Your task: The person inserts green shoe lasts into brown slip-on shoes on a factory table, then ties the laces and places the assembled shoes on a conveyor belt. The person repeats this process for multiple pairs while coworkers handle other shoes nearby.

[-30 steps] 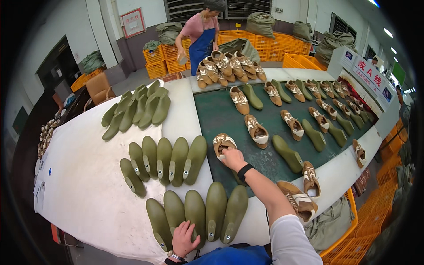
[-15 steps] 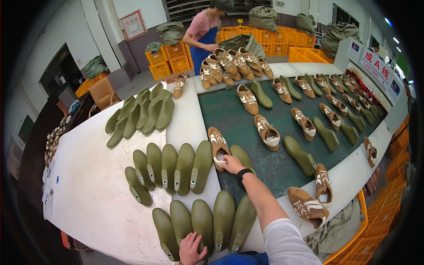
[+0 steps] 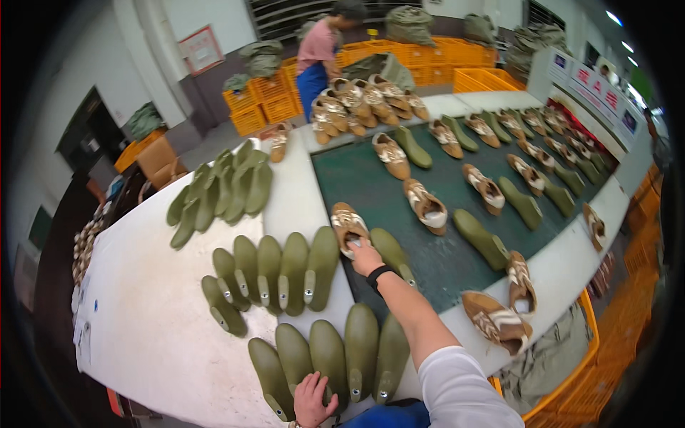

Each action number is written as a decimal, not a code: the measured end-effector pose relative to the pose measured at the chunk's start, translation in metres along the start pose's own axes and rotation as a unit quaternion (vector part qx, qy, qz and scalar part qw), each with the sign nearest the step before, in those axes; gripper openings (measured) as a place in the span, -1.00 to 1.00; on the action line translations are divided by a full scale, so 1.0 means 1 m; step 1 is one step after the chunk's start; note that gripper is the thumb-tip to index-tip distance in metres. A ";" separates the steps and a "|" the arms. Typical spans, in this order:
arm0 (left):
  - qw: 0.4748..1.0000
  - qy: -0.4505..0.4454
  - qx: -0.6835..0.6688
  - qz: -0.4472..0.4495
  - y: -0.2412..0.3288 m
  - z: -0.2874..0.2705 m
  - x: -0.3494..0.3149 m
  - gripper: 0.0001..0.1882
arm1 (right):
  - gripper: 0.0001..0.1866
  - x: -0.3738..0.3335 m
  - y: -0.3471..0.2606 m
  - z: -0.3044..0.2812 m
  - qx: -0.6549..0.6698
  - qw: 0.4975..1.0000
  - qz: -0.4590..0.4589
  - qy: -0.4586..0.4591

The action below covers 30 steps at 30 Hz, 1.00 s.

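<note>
My right hand (image 3: pixel 366 258) grips the heel of a brown sneaker (image 3: pixel 349 224) with white stripes, its fingers partly inside the opening. That shoe lies at the left edge of the green conveyor belt (image 3: pixel 342 171), toe pointing away. Beside it on the belt is a green shoe last (image 3: pixel 391 253). My left hand (image 3: pixel 314 401) rests with its fingers laid over the near end of another last (image 3: pixel 327 349), in the nearest row. A second row of lasts (image 3: pixel 293 274) stands just beyond, on the white table (image 3: pixel 164 285).
More sneakers (image 3: pixel 425 207) and lasts line the belt toward the right. Two sneakers (image 3: pixel 497 321) lie on the near white ledge. A heap of sneakers (image 3: pixel 364 103) sits at the far edge, where a person in a blue apron (image 3: pixel 312 85) stands. Orange crates (image 3: pixel 621 357) are at right.
My view has shifted slightly, blurring the picture. My right hand keeps its hold on the sneaker's heel, and my left hand stays on the last. The far person has turned.
</note>
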State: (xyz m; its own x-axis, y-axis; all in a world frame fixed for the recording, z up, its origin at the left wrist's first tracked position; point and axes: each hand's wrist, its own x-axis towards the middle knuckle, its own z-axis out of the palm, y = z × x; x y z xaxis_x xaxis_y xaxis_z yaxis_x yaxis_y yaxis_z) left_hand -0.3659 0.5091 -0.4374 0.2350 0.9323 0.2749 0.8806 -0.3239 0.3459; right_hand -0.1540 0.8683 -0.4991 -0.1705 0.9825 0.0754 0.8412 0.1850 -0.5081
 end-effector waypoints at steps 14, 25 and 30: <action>0.998 0.011 0.004 0.059 -0.022 0.018 -0.011 -0.43 | -0.32 -0.382 0.128 -0.192 -0.227 0.925 0.297 0.060; 0.996 0.028 0.005 0.081 -0.029 0.023 -0.013 -0.44 | -0.46 -0.371 0.193 -0.188 -0.056 0.895 0.376 0.233; 0.996 0.036 -0.002 0.086 -0.032 0.026 -0.012 -0.45 | -0.63 -0.383 0.210 -0.177 -0.122 0.910 0.386 0.089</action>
State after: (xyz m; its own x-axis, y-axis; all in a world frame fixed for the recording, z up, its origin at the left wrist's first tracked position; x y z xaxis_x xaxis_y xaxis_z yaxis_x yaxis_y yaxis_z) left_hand -0.3859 0.5125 -0.4746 0.3519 0.8494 0.3933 0.8279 -0.4785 0.2926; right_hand 0.1787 0.5349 -0.4829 0.5866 0.8064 -0.0750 0.7682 -0.5833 -0.2639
